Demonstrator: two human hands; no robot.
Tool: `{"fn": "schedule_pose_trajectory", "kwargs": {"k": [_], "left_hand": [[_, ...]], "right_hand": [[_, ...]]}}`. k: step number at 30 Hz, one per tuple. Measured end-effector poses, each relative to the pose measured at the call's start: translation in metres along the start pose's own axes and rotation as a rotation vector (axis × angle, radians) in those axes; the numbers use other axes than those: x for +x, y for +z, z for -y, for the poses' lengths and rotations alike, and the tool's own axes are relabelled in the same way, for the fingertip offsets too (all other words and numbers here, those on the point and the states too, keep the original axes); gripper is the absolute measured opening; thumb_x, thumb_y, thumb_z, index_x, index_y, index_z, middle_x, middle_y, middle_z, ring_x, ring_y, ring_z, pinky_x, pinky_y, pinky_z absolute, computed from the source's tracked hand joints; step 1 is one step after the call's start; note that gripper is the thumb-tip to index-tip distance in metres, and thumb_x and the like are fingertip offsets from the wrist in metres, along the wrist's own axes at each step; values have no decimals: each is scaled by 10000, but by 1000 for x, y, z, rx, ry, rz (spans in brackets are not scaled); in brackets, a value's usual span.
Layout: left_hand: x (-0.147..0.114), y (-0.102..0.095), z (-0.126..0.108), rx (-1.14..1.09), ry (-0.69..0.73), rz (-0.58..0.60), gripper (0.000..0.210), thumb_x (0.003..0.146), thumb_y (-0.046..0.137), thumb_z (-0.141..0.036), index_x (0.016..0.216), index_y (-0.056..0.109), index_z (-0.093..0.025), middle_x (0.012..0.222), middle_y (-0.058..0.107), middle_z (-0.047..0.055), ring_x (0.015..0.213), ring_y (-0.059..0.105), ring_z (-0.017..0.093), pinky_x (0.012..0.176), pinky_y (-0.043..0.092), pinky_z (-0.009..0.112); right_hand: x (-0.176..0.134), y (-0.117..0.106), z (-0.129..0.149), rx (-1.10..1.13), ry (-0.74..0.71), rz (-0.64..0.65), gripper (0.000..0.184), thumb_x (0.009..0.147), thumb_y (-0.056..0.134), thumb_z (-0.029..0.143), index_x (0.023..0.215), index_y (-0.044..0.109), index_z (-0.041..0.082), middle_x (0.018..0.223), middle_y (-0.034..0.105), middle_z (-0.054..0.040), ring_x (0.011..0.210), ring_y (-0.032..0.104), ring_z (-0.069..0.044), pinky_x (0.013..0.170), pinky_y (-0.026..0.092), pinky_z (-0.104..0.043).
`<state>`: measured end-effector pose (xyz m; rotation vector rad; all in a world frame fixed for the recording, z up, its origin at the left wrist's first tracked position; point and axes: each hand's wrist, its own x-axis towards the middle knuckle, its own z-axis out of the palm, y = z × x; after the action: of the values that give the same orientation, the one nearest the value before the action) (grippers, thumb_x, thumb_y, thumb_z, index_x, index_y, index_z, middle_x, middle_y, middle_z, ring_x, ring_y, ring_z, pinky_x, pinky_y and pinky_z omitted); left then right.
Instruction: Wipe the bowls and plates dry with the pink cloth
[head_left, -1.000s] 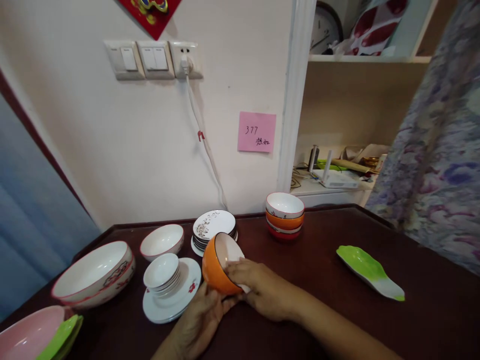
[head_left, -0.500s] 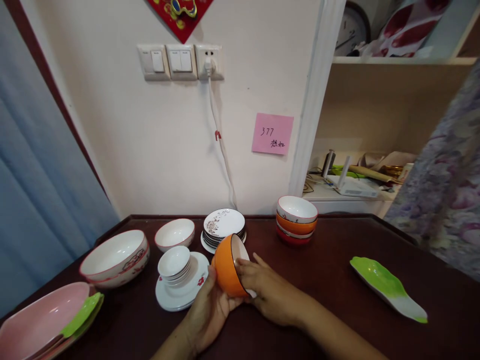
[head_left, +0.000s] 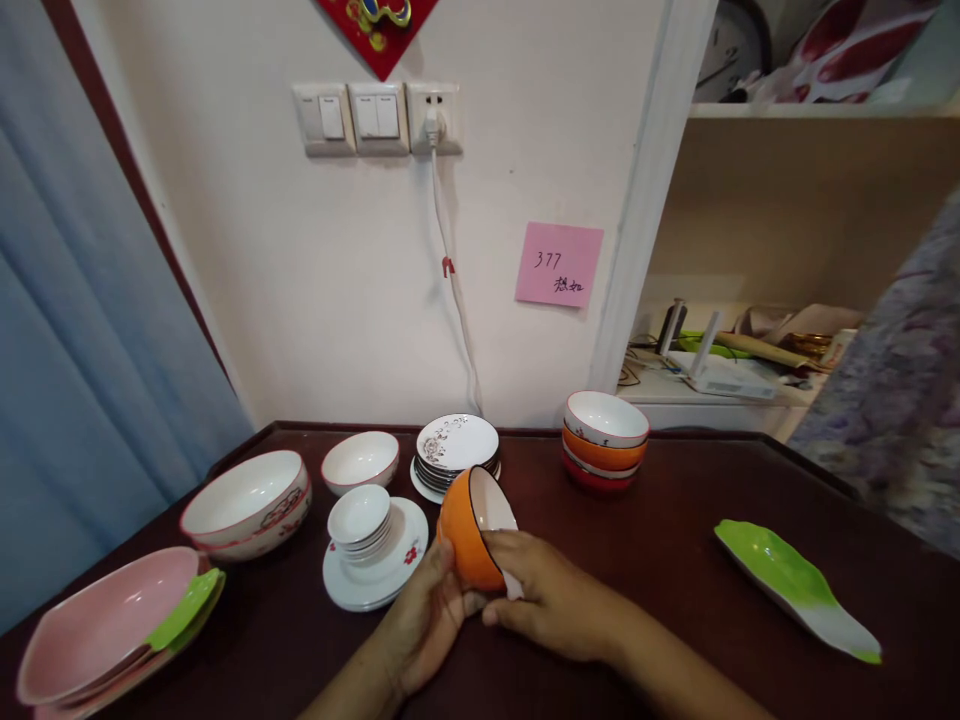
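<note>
An orange bowl (head_left: 463,535) with a white inside and a dark rim is tilted on its side above the table, its mouth facing right. My left hand (head_left: 429,622) grips it from below and the left, thumb on the outer wall. The fingers of my right hand (head_left: 551,597) reach over the rim into the bowl, the thumb staying outside. Pressed under those fingers is a white cloth or tissue (head_left: 513,584), of which only a small edge shows at the rim.
Left of the bowl are small white dishes (head_left: 360,515) on white plates (head_left: 341,585), a white bowl (head_left: 361,462), large bowls (head_left: 244,505) and pink dishes (head_left: 112,625). Patterned plates (head_left: 457,440) and stacked bowls (head_left: 604,440) stand behind. A green leaf-shaped dish (head_left: 795,585) lies right.
My right-hand fingers have shifted lower along the bowl's rim, and the thumb now shows outside it. The whole view has moved slightly; the bowl stays in my left hand.
</note>
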<state>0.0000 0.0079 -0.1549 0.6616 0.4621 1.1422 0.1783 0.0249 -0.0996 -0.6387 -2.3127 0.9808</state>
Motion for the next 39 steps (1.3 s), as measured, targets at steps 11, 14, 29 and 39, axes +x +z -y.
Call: {"fn": "schedule_pose_trajectory", "kwargs": {"k": [11, 14, 29, 39], "left_hand": [[-3, 4, -2, 82, 33, 92, 572, 799, 677, -195, 1334, 504, -297, 1374, 548, 85, 1200, 537, 274, 1015, 387, 451], [-2, 4, -1, 70, 70, 45, 645, 797, 652, -106, 1366, 456, -337, 1373, 551, 59, 1242, 506, 257, 1027, 377, 421], [-2, 8, -6, 118, -69, 101, 521, 824, 648, -366, 1309, 534, -214, 1329, 572, 148, 1201, 529, 307, 964, 421, 455], [-4, 3, -2, 69, -42, 35, 505, 871, 581, -353, 1344, 493, -202, 1221, 651, 155, 1132, 596, 305, 953, 448, 457]], "right_hand": [[2, -1, 6, 175, 104, -164, 332, 871, 564, 253, 1197, 579, 190, 1077, 653, -71, 957, 598, -212, 855, 462, -336], [2, 5, 6, 434, 84, -221, 434, 885, 572, 346, 1283, 502, 188, 1079, 639, -61, 939, 585, -206, 822, 472, -318], [-2, -19, 5, 303, 61, -123, 251, 875, 595, 310, 1082, 652, 180, 968, 639, -42, 873, 568, -182, 830, 448, -318], [-3, -15, 8, 409, 64, 83, 433, 709, 767, 357, 1077, 631, 174, 988, 621, -37, 972, 557, -222, 886, 442, -331]]}}
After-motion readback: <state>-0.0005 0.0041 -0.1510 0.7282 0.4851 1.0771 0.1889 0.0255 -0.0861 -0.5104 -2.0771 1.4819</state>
